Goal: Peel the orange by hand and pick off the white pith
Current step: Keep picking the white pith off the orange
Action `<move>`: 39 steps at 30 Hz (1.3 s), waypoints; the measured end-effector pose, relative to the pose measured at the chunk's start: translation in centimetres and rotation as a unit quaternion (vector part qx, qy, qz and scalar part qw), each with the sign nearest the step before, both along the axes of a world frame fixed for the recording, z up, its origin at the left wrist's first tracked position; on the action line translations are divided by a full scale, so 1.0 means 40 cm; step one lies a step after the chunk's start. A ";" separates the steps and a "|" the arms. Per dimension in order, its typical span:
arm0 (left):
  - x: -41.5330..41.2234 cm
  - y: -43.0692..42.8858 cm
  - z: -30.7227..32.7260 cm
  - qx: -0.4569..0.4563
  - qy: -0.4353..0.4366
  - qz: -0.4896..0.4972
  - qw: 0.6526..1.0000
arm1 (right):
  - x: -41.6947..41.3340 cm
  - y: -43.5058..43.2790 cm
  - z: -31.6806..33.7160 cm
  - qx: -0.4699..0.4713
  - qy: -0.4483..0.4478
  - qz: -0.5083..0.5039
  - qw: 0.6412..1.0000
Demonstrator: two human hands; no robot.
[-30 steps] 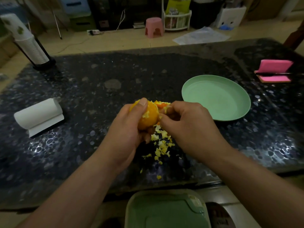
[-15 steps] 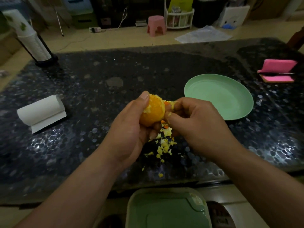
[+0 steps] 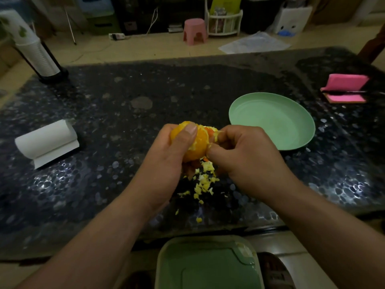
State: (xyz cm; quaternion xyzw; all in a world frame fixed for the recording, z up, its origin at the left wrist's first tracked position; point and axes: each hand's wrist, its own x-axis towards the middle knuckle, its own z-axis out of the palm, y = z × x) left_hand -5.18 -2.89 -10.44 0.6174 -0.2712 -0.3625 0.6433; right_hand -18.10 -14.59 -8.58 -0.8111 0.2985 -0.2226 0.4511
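Both hands hovered near the surface's (image 3: 116, 126) front edge: my left hand (image 3: 166, 163) gripped the orange (image 3: 199, 146), my right hand's (image 3: 248, 161) fingers (image 3: 230, 133) pinched its peel (image 3: 214, 132).

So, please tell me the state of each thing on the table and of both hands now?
orange, partly peeled, held above the table.
left hand, gripping the orange, thumb across it.
right hand, pinching the orange at its torn edge.
peel scraps, scattered on the table below the hands.
green plate, flat on the table, right way up.
paper roll, lying on its side, end unrolled.
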 end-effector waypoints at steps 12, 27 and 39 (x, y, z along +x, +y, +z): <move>0.003 0.002 0.036 -0.039 0.223 -0.012 0.974 | -0.005 -0.005 -0.005 -0.038 -0.060 0.035 0.997; 0.006 -0.003 0.024 -0.009 0.244 -0.006 0.970 | -0.003 0.019 -0.012 -0.325 -0.001 0.020 0.946; 0.001 0.001 0.026 0.010 0.209 0.016 0.978 | 0.010 0.036 0.000 -0.387 0.041 0.032 0.921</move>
